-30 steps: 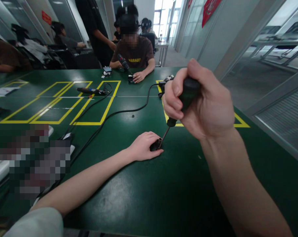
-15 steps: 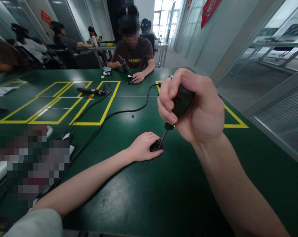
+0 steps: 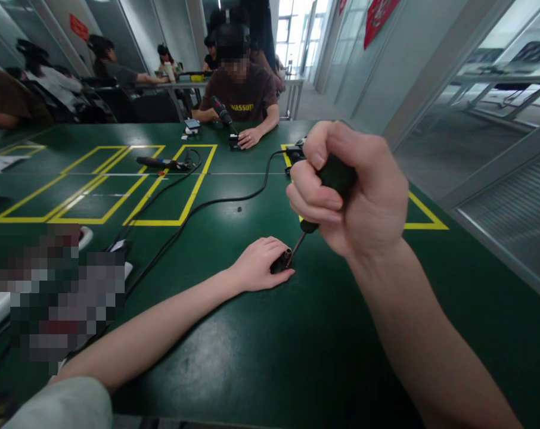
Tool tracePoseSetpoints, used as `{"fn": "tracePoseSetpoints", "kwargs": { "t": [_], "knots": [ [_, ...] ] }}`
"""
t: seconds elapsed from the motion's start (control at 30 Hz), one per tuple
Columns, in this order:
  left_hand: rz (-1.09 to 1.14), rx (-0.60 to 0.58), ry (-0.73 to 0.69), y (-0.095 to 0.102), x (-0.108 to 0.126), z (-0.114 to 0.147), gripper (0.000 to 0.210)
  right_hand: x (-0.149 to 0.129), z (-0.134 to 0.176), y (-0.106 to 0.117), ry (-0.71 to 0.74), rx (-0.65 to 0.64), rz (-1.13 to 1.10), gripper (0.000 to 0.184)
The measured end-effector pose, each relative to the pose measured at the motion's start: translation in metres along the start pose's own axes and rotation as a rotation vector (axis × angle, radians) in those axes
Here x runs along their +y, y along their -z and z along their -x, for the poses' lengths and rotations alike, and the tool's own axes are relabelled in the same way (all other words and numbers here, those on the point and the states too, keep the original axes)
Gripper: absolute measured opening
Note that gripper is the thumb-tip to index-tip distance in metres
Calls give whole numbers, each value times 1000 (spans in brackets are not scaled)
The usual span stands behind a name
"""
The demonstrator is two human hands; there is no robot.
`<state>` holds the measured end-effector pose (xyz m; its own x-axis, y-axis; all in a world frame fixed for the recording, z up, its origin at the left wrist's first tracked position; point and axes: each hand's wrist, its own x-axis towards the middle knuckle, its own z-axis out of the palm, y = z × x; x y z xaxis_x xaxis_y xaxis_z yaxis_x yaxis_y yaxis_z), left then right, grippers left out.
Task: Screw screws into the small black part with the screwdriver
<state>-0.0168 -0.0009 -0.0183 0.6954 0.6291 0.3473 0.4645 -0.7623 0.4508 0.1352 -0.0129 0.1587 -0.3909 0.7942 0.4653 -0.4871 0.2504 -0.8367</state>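
Left hand [image 3: 260, 265] cups small black part [image 3: 279, 263] against tabletop [image 3: 207, 363], inward of near edge, likely bracing it; right hand [image 3: 363, 190] grips screwdriver [image 3: 309, 226], slanted down to the part.

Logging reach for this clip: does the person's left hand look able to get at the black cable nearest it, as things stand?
Probably yes: nothing visible stands between the left hand and the black cable, though the hand is busy holding a small dark part.
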Motion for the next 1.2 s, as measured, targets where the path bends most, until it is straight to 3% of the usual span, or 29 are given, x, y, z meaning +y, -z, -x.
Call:
{"fn": "tracePoseSetpoints", "kwargs": {
  "t": [0.17,0.3,0.53,0.83,1.03,1.2],
  "knots": [
    [-62,20,-7,-1,1,1,28,3,-3,7,27,14,-1,47],
    [-109,28,-1,-2,2,2,31,0,-1,11,35,-29,-26,35],
    [-107,124,-29,-1,2,3,68,1,0,9,43,-94,-15,34],
    [77,43,-52,3,-3,3,57,3,-3,8,72,-96,-21,34],
    [86,13,-28,2,-4,3,49,7,0,2,130,2,-33,23],
    [97,27,-21,4,-1,0,45,8,1,1,139,-12,-32,27]
  ]
}}
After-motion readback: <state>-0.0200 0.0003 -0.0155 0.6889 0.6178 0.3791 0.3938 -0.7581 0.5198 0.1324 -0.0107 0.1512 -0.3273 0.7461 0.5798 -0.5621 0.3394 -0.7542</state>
